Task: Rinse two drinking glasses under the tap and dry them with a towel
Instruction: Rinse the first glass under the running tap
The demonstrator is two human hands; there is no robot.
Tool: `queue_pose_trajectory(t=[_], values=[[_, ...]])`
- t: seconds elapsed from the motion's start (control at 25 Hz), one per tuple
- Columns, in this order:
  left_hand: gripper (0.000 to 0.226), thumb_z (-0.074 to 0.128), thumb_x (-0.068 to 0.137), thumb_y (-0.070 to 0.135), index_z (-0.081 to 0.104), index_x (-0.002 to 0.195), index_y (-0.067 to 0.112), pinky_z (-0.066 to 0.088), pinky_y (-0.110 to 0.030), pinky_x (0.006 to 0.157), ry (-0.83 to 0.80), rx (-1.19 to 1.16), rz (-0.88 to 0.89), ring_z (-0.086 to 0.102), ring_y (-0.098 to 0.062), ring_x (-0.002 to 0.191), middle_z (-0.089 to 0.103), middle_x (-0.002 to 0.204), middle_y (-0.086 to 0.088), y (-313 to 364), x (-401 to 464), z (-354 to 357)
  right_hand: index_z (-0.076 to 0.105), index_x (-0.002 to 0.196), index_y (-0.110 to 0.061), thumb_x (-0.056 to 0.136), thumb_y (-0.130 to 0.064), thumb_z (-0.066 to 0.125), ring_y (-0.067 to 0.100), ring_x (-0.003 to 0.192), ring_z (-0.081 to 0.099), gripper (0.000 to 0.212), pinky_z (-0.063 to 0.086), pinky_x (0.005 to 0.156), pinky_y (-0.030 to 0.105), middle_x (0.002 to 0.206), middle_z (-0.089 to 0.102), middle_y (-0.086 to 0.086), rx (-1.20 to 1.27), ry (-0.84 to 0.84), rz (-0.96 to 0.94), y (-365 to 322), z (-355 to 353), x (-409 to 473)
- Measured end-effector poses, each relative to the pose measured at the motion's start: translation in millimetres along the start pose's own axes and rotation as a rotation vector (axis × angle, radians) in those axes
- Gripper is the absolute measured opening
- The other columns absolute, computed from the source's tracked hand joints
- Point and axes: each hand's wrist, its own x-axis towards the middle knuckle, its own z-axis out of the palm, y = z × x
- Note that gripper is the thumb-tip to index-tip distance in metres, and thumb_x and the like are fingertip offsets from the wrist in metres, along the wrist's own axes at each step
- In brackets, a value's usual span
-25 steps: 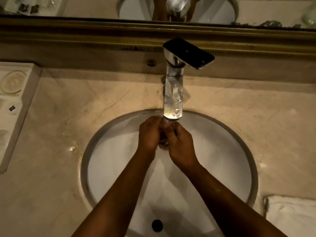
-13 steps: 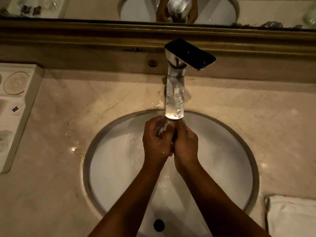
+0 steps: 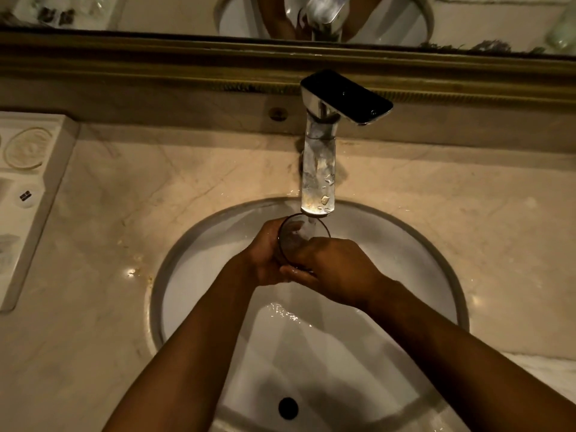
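Observation:
A clear drinking glass [image 3: 296,236] is held under the chrome tap [image 3: 318,179], its round mouth tilted up toward the spout. My left hand [image 3: 265,260] grips the glass from the left side. My right hand [image 3: 335,269] wraps its fingers over the glass from the right and front, hiding the lower part. Water runs down into the white sink [image 3: 193,275]. A white towel [image 3: 542,372] lies at the right edge of the counter, partly behind my right arm. No second glass can be seen on the counter.
A white tray [image 3: 34,194] with small toiletries sits on the marble counter at the left. A gold-framed mirror [image 3: 280,51] runs along the back wall. The tap's lever [image 3: 346,96] points right. The drain hole [image 3: 288,408] lies near the sink's front.
The glass has been turned so that its open mouth now shows under the spout. My right hand has slid over its front, and both hands have shifted slightly lower in the basin.

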Motion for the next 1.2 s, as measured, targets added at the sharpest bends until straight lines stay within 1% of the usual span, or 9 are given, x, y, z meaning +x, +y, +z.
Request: queue_pose_trajectory(t=[0.08,0.28,0.48,0.64,0.72,0.84,0.96,1.08,1.2], values=[[0.045,0.070,0.067,0.060,0.067,0.072,0.016,0.019,-0.030,0.060,-0.015,0.058,-0.002,0.045,-0.021,0.058,0.053,0.072,-0.007,0.5,4.6,-7.6,0.067,0.107,-0.027,0.096,-0.051,0.046,0.020,0.085,0.068,0.034,0.052,0.065,0.032,0.100,0.073,-0.002,0.052,-0.005,-0.044,3.6,-5.1,-0.5],[0.041,0.042,0.099,0.040,0.068,0.082,0.013,0.042,-0.018,0.041,0.131,-0.184,0.234,0.057,-0.014,0.045,0.065,0.065,-0.003,-3.1,6.8,9.0,0.064,0.119,-0.022,0.101,-0.027,0.050,0.022,0.096,0.067,0.024,0.050,0.079,0.031,0.111,0.072,0.003,0.138,0.091,0.255,-10.5,18.0,0.1],[0.037,0.046,0.100,0.030,0.073,0.089,0.008,0.057,-0.032,0.076,0.186,-0.250,0.402,0.070,-0.026,0.085,0.073,0.082,-0.011,-12.6,18.9,17.9,0.068,0.098,-0.014,0.096,-0.015,0.051,0.016,0.079,0.064,0.017,0.051,0.070,0.033,0.088,0.070,0.004,0.776,0.219,0.661,-35.2,26.9,13.5],[0.045,0.047,0.095,0.046,0.073,0.089,0.010,0.045,-0.029,0.061,0.016,-0.064,0.163,0.064,-0.027,0.070,0.067,0.082,-0.013,-2.2,7.5,4.9,0.070,0.105,-0.027,0.100,-0.046,0.048,0.017,0.090,0.067,0.030,0.051,0.071,0.030,0.103,0.073,-0.002,0.103,0.106,0.162,-10.1,12.5,-2.3],[0.049,0.047,0.092,0.052,0.066,0.067,0.015,0.021,-0.021,0.047,-0.001,0.105,-0.006,0.041,-0.016,0.042,0.050,0.061,-0.007,0.6,3.7,-3.8,0.069,0.108,-0.030,0.099,-0.051,0.050,0.017,0.096,0.067,0.030,0.052,0.070,0.029,0.111,0.071,-0.004,-0.013,0.074,-0.022,7.9,5.9,-2.6],[0.065,0.037,0.096,0.050,0.062,0.048,0.014,0.016,-0.013,0.039,-0.038,0.191,-0.113,0.032,-0.008,0.029,0.050,0.045,-0.003,6.9,-3.0,-7.9,0.070,0.113,-0.025,0.100,-0.051,0.046,0.018,0.102,0.067,0.038,0.054,0.073,0.030,0.116,0.072,-0.003,-0.061,0.105,-0.185,22.6,3.4,-1.4],[0.051,0.052,0.082,0.058,0.073,0.075,0.012,0.024,-0.016,0.042,-0.116,0.031,0.011,0.045,-0.014,0.038,0.060,0.069,-0.008,9.6,1.3,1.1,0.073,0.110,-0.027,0.098,-0.060,0.034,0.019,0.094,0.071,0.052,0.057,0.069,0.031,0.108,0.076,-0.003,-0.055,0.148,0.011,15.4,10.9,-1.4],[0.044,0.060,0.089,0.049,0.077,0.103,0.011,0.044,-0.037,0.078,0.044,-0.173,0.293,0.061,-0.037,0.093,0.062,0.111,-0.023,-7.0,16.0,8.5,0.075,0.091,-0.025,0.096,-0.067,0.023,0.018,0.076,0.071,0.067,0.056,0.070,0.036,0.084,0.077,-0.001,0.093,0.189,0.353,-0.6,25.0,6.4],[0.027,0.056,0.102,0.029,0.074,0.091,0.011,0.049,-0.038,0.079,0.292,-0.279,0.504,0.064,-0.029,0.088,0.069,0.091,-0.014,-29.0,18.3,29.0,0.073,0.079,-0.019,0.092,-0.075,0.015,0.018,0.064,0.069,0.082,0.057,0.068,0.038,0.069,0.073,0.001,0.349,0.310,0.685,-12.3,30.0,20.1]])
